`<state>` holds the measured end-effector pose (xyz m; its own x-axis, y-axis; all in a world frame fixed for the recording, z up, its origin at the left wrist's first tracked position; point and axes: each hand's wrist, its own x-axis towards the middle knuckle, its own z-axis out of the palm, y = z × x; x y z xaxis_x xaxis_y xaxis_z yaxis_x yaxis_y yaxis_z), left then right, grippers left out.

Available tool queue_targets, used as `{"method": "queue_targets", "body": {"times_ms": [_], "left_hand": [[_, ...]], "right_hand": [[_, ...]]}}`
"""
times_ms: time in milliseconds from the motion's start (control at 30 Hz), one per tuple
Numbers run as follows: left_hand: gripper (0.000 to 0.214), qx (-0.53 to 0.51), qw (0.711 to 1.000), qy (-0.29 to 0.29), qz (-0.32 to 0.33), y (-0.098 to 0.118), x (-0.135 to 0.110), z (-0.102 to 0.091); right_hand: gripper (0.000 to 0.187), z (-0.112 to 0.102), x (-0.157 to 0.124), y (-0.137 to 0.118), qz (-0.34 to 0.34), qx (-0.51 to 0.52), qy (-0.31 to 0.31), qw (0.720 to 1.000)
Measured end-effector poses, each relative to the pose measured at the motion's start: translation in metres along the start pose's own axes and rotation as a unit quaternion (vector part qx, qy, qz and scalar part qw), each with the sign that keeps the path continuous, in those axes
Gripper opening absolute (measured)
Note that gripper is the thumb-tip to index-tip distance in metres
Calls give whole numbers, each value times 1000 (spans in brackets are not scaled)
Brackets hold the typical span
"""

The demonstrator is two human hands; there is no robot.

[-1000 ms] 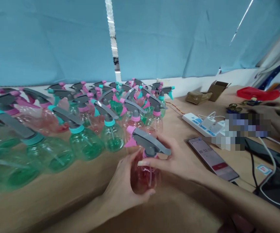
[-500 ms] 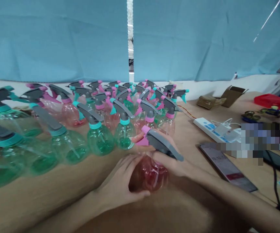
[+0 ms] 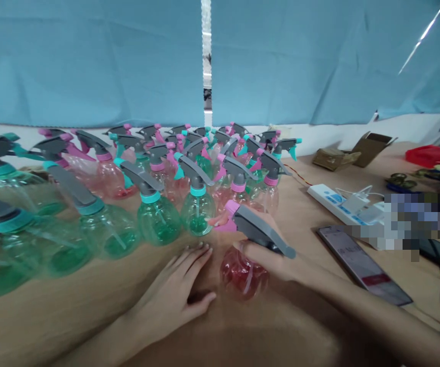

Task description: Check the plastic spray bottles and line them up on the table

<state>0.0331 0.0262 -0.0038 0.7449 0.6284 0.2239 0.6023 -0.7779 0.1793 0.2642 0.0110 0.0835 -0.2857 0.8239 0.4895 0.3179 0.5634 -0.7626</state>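
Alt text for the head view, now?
Right hand's grip holds a round, clear pink plastic spray bottle under its grey-and-pink trigger head; left hand's grip is open beside it, apart. Behind and left: clear green and pink plastic spray bottles. At right: flat phone, white plastic power strip.

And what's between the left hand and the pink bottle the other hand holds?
In the head view, only bare tabletop lies between the left hand and that pink bottle.
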Motion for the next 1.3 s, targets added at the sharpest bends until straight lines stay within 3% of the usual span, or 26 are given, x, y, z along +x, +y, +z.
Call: {"method": "queue_targets", "body": {"times_ms": [267,567,900,1167,1300], "left_hand": [[63,17,1000,-6,19,2,0,0],[60,-6,1000,-8,18,2,2,-1],[58,-6,1000,-10,9,3,1,-1],[58,6,1000,-12,14,4,3,-3],[57,3,1000,-19,10,4,2,-4]], "right_hand": [[32,2,-5,2,61,35,8,998],[32,1,-1,-4,42,45,-17,998],[28,4,-4,0,31,48,2,998],[11,4,-6,4,59,40,10,997],[13,3,-3,-3,37,47,2,998]]}}
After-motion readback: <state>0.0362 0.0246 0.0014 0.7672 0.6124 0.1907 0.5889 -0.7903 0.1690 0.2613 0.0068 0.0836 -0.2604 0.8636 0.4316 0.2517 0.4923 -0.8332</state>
